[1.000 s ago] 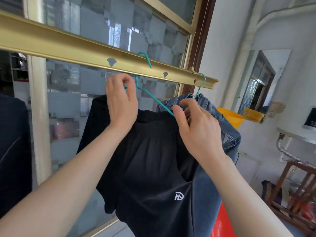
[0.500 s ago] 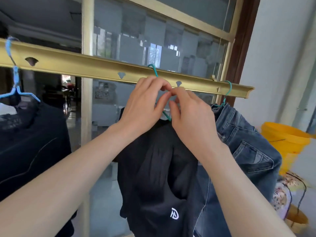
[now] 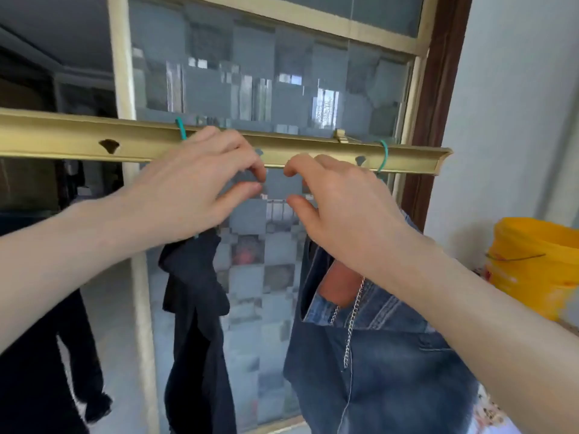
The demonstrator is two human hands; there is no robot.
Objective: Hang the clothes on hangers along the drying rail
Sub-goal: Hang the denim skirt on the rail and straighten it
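Rail [image 3: 62, 142]: gold bar across the window.
Black garment [image 3: 194, 296]: hangs on a green hanger [image 3: 180, 128] hooked over the rail.
Jeans [image 3: 376, 355]: hang near the rail's right end.
Left hand [image 3: 194, 189]: loosely curled, empty.
Right hand [image 3: 338, 208]: loosely curled, empty.

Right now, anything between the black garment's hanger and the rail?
Nothing visible. The teal hook of the black garment sits over the gold rail; the left hand only covers the hanger's neck in this view. The jeans hang apart, to the right, on their own hook.
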